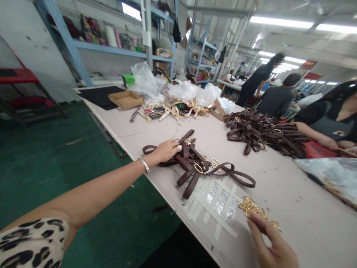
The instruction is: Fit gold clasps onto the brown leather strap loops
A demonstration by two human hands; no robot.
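My left hand (169, 149) is closed over a dark brown strap (186, 136) at the far side of a loose pile. The fingertips are partly hidden among the straps. Looped brown straps (192, 180) with gold oval rings (199, 168) spread to the right of that hand. My right hand (272, 243) is at the lower right, its thumb and index fingertips pinched together. Anything between them is too small to make out. Just beyond those fingertips lies a heap of small gold metal pieces (251, 205).
Clear tape strips (223, 203) cover part of the table (301, 223). A larger brown strap pile (264, 130) lies right, beside a seated person (331, 123). Toward the back are a cardboard tray (126, 99), plastic bags (182, 90) and beige strips (174, 111). Blue shelving (108, 48) stands behind.
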